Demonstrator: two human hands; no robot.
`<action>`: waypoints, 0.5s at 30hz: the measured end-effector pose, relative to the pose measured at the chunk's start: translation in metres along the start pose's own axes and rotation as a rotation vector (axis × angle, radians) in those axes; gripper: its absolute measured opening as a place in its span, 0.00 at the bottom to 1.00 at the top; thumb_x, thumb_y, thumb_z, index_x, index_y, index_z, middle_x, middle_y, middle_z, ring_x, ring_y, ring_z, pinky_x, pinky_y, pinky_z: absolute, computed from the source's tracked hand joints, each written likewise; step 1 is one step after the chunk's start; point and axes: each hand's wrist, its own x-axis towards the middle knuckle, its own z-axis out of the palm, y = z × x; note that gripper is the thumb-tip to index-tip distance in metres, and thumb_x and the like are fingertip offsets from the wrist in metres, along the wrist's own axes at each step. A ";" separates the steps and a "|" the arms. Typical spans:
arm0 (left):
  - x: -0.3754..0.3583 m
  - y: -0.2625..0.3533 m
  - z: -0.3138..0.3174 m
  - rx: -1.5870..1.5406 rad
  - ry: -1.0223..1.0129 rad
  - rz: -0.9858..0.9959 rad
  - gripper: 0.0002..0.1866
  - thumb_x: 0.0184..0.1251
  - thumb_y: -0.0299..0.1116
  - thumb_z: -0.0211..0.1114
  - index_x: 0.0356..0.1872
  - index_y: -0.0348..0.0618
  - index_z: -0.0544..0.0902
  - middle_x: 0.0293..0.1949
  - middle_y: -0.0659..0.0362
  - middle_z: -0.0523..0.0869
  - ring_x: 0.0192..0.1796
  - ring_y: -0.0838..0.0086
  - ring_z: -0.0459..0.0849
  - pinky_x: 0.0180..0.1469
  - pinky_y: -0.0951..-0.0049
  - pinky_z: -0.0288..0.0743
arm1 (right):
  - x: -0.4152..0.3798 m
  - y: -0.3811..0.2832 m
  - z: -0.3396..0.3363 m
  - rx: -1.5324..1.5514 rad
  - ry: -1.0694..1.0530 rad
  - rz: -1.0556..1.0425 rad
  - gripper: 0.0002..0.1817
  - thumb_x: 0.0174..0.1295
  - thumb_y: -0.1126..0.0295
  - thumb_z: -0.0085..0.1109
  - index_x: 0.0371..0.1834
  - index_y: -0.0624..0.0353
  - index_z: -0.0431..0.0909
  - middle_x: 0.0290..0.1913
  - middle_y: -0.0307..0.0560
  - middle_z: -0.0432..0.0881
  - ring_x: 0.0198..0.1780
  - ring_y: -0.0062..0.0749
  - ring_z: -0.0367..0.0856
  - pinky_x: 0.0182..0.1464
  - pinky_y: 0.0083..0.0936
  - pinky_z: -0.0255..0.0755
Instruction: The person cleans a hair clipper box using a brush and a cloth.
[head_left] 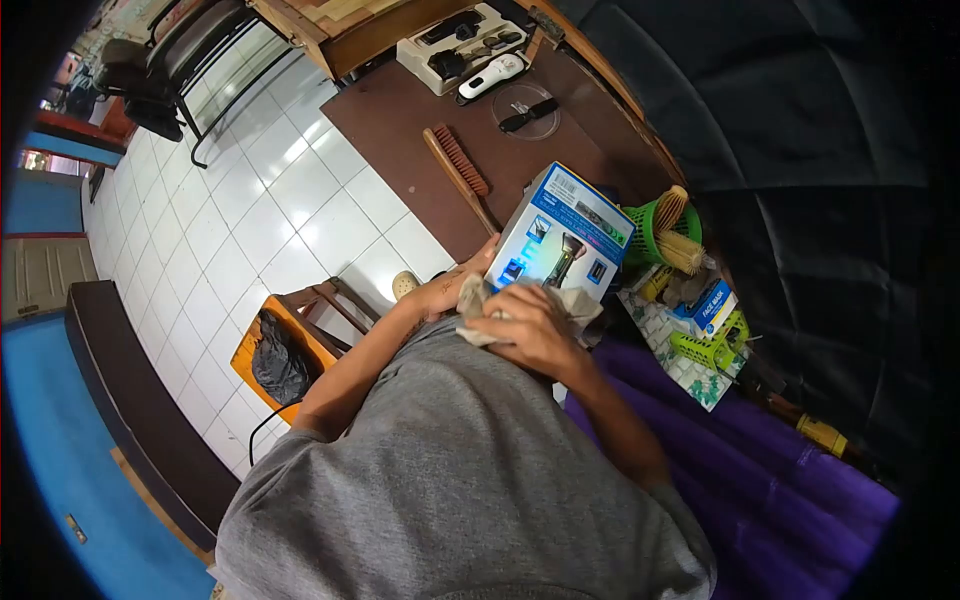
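A blue and white hair clipper box [562,230] stands tilted in front of my body, its printed side facing up toward me. At the box's near left edge is my left hand [462,284], closed on it, with its fingers partly hidden. My right hand [530,322] is closed around a crumpled beige cloth [577,306], which lies against the lower part of the box. Beyond the box a wooden-handled brush [460,175] with brown bristles rests on the brown tabletop [385,130].
A white clipper [492,77] lies beside an open tray [425,62] of accessories. A round clear lid [540,112] has a black piece on it. To the right are a green basket [645,222] with brushes and a face mask box [712,308]. An orange chair [245,350] stands left.
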 end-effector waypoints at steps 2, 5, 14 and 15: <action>0.001 0.003 0.001 -0.010 0.012 -0.047 0.54 0.67 0.80 0.33 0.83 0.51 0.39 0.83 0.51 0.45 0.83 0.56 0.46 0.81 0.58 0.48 | -0.004 0.001 -0.002 0.029 -0.015 0.008 0.21 0.43 0.68 0.79 0.45 0.45 0.91 0.41 0.34 0.83 0.48 0.30 0.79 0.56 0.32 0.71; 0.000 0.016 0.004 -0.042 -0.014 -0.191 0.54 0.67 0.80 0.32 0.83 0.52 0.38 0.83 0.51 0.43 0.83 0.55 0.43 0.81 0.56 0.46 | 0.003 0.024 -0.012 -0.086 0.155 0.061 0.20 0.46 0.71 0.75 0.47 0.47 0.90 0.40 0.39 0.83 0.47 0.36 0.79 0.55 0.32 0.72; -0.003 0.036 0.010 0.035 0.040 -0.203 0.51 0.70 0.78 0.30 0.83 0.54 0.38 0.83 0.51 0.40 0.84 0.55 0.40 0.82 0.56 0.45 | 0.039 0.117 -0.056 -0.304 0.483 0.615 0.22 0.61 0.64 0.65 0.58 0.60 0.83 0.49 0.57 0.82 0.53 0.55 0.79 0.57 0.45 0.73; -0.003 0.036 0.009 0.044 0.037 -0.196 0.50 0.70 0.78 0.30 0.83 0.54 0.38 0.83 0.51 0.40 0.84 0.55 0.41 0.82 0.56 0.45 | 0.039 0.113 -0.050 -0.263 0.451 0.494 0.21 0.59 0.65 0.67 0.56 0.58 0.84 0.47 0.55 0.83 0.52 0.53 0.80 0.56 0.44 0.74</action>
